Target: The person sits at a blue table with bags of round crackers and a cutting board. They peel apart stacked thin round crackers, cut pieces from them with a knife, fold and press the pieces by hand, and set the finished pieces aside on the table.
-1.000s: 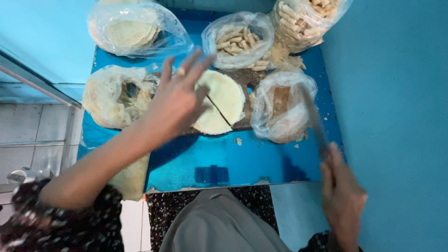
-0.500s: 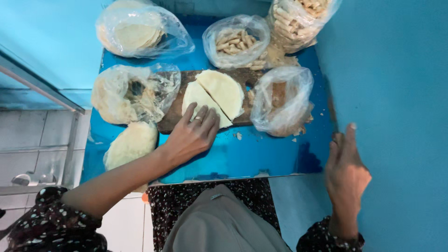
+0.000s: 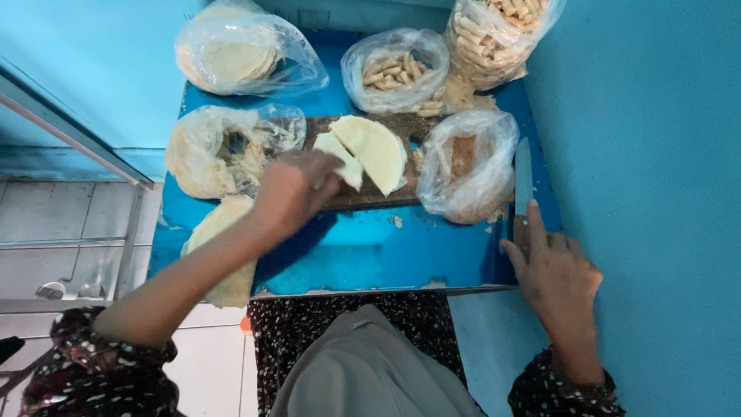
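A pale flat dough round, cut into two halves, lies on a dark wooden board (image 3: 370, 199) on the blue table (image 3: 363, 255). My left hand (image 3: 293, 189) reaches across the table and pinches the smaller left half (image 3: 341, 158); the hand is blurred. The larger right half (image 3: 380, 148) lies untouched beside it. At the table's right edge my right hand (image 3: 554, 270) covers the handle of a knife (image 3: 522, 174). Its index finger stretches along the handle. The blade lies flat and points away from me.
Several clear plastic bags ring the board. One holds flat rounds (image 3: 235, 58), two hold rolled sticks (image 3: 397, 73) (image 3: 498, 35), one is crumpled (image 3: 216, 150), one holds crumbs (image 3: 467, 166). More rounds (image 3: 224, 239) lie front left. A blue wall stands close on the right.
My left hand moved from the table's front up onto the left dough half. My right hand dropped from upright in the air to the table edge, laying the knife flat.
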The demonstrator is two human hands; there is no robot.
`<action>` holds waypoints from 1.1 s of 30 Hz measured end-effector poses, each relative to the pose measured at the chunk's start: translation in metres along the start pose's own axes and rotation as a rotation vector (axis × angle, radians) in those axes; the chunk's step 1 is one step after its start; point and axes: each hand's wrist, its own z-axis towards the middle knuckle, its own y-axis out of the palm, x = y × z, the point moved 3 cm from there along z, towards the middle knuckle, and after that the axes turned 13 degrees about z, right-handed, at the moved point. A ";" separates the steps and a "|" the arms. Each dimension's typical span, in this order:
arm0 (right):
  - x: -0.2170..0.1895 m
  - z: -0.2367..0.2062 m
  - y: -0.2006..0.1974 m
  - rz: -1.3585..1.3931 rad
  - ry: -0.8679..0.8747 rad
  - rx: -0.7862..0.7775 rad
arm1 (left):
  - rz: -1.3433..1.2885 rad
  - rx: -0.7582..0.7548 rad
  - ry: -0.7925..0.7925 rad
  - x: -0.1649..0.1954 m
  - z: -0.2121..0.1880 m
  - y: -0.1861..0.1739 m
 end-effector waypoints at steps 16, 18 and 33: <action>-0.106 0.116 -0.063 1.172 -0.502 -0.271 | -0.819 -0.330 -0.493 -0.041 0.078 -0.052; -0.124 0.136 -0.048 1.446 -0.506 -0.397 | -0.936 -0.385 -0.455 -0.031 0.079 -0.062; -0.092 0.162 -0.037 1.219 -0.098 -0.419 | -1.101 -0.424 -0.653 -0.031 0.084 -0.003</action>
